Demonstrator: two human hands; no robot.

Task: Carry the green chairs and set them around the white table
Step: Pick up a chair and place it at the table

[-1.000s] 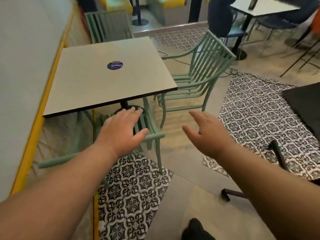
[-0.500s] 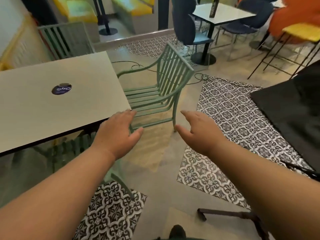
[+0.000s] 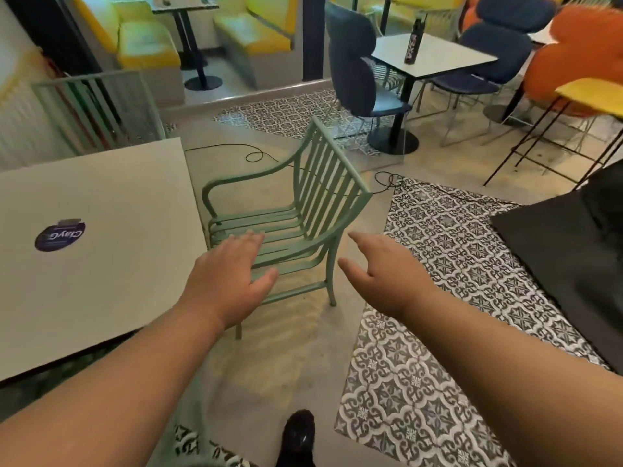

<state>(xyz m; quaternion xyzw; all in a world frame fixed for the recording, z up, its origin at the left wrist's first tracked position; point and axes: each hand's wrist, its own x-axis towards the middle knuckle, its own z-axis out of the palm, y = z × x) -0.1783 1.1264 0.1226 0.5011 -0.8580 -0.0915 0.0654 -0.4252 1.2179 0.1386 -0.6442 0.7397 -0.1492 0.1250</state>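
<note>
The café floor, part bare concrete and part black-and-white patterned tile [image 3: 438, 271], carried a square white table [image 3: 118, 298] on the left. A pale green slatted metal armchair [image 3: 279, 219] stood just beside the table's right edge, its seat facing it. The left hand [image 3: 229, 274] and right hand [image 3: 384, 274] reached toward the chair, fingers spread and holding nothing. The step looked like the approach. Next, each hand would need to take an armrest or the back rail before lifting.
</note>
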